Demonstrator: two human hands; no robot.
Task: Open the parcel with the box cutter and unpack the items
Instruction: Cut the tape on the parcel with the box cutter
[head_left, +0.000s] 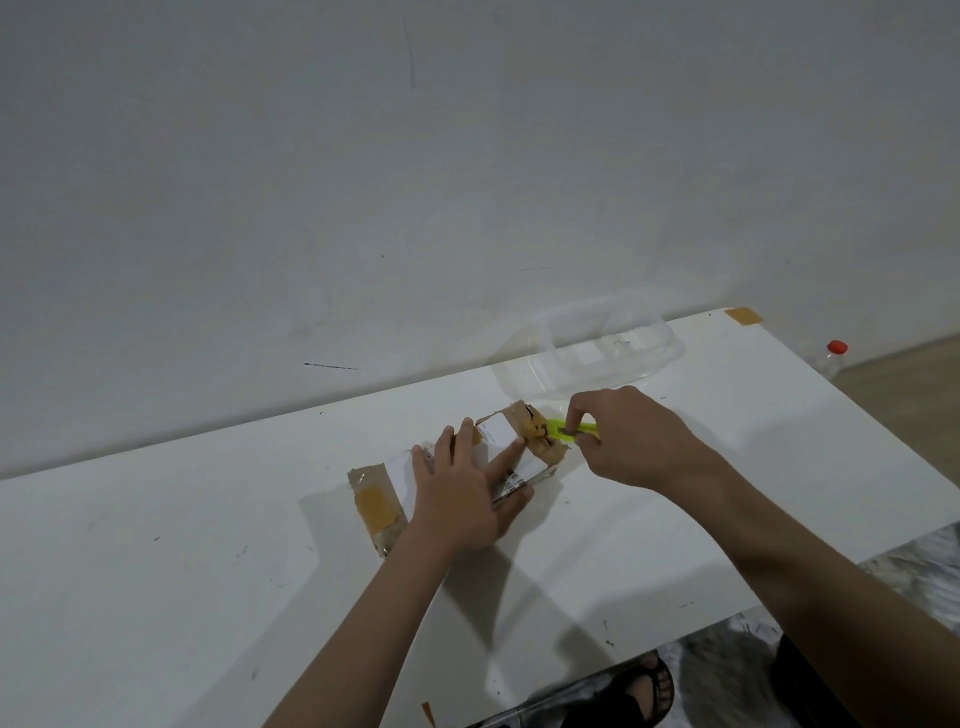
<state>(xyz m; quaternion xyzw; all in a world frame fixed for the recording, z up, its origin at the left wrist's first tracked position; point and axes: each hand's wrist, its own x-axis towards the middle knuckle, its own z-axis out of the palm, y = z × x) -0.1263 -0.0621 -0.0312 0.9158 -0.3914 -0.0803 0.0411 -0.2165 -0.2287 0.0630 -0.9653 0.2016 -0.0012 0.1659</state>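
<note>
Left hand (467, 493): nearest of the two. It lies flat on the parcel (452, 478), fingers straight and spread, pinning it to the table (156, 545). Judged purpose: to stop the parcel sliding while the blade works at the far end.

Left-hand grasp: nothing is clasped. The palm and straight fingers press down on the white label, and the fingertips point toward the taped end where the cutter is.

Parcel: directly under the left hand, brown-taped at both ends. Its far-right end touches the cutter's tip, and the tape there looks wrinkled and partly torn.

Right hand (628, 436): just right of the parcel's far end, fingers curled closed round the box cutter (571, 432).

Right-hand grasp: thumb and forefinger pinch the green handle near its front, and the tip points left into the tape. I cannot tell how far the blade is out.

Step, as judged: cutting the end tape. Nothing is unpacked yet.

Clear plastic container (613, 343): beyond the right hand, near the wall, apart from both hands.
</note>
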